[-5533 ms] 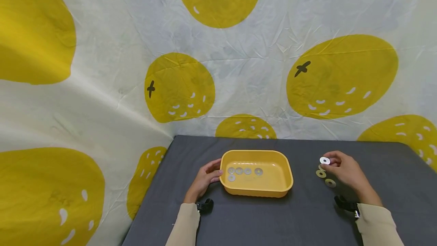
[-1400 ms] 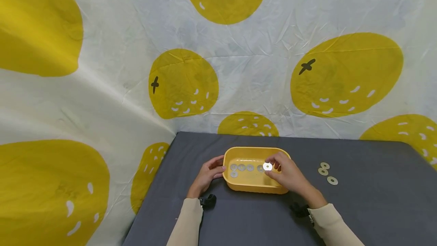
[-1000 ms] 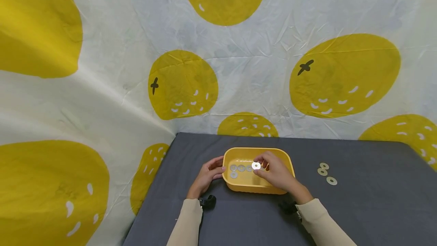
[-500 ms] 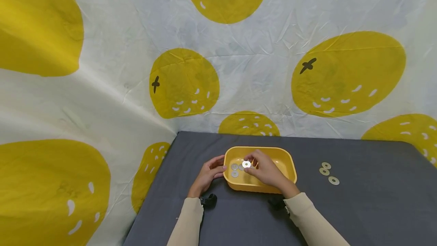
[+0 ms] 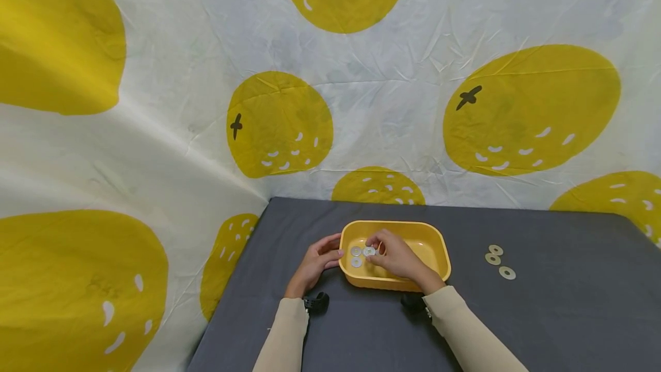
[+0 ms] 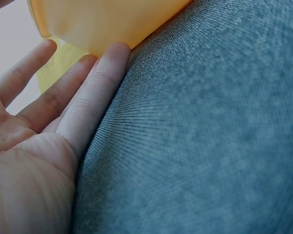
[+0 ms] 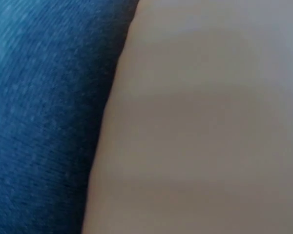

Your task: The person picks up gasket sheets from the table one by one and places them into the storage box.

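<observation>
A yellow plastic tray (image 5: pixel 434 251) sits on the dark cloth, flat metal washers in its left part. My right hand (image 5: pixel 397 257) reaches into it from the right and pinches a washer (image 5: pixel 369 251) between thumb and fingers, low over the tray's floor. Beside that one lie another washer (image 5: pixel 356 251) and, nearer me, a third washer (image 5: pixel 356 262); the hand hides others behind it. My left hand (image 5: pixel 316 261) touches the tray's left end with its fingers extended; in the left wrist view the fingertips meet the outer wall. Only bare skin and cloth show in the right wrist view.
To the right of the tray, three brass-toned washers lie on the cloth: a far washer (image 5: pixel 496 250), a middle washer (image 5: pixel 493 259) and a near washer (image 5: pixel 507 272). A fruit-patterned curtain (image 5: pixel 382 102) hangs behind the table (image 5: pixel 568 291).
Earlier my right hand picked a washer up from the group on the right. It has carried it left into the tray and lowered it near the left washers. The left hand stays at the tray.
</observation>
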A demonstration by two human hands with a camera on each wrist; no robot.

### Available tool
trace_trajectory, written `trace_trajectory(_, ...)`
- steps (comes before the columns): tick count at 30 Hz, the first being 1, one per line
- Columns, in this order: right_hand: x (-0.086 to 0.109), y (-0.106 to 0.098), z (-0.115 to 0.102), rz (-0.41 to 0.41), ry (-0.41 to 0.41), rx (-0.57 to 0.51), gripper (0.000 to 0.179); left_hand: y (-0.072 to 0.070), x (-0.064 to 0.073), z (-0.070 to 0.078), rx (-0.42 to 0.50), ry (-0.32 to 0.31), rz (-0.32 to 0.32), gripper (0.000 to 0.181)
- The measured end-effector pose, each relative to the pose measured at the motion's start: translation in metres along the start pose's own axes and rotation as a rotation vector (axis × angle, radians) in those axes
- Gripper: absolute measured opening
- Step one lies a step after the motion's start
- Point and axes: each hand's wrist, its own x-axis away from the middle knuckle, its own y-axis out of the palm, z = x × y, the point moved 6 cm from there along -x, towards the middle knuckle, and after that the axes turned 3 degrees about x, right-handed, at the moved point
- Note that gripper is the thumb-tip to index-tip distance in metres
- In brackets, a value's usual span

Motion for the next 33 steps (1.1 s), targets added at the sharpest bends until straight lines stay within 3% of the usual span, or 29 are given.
trace_trajectory(14,-0.004,0.009,0.009,-0.076,0.019,-0.021,0.024,0.000,0.000,0.000,-0.003,0.021,-0.011,0.056)
trace_trajectory(21,-0.006,0.012,0.012,-0.100,0.040,0.051,0.024,0.000,-0.001,-0.001,0.007,0.010,-0.005,0.055)
trace_trajectory(33,-0.007,0.016,0.011,-0.119,0.032,0.057,0.022,0.001,0.001,0.000,0.004,-0.005,0.006,0.053)
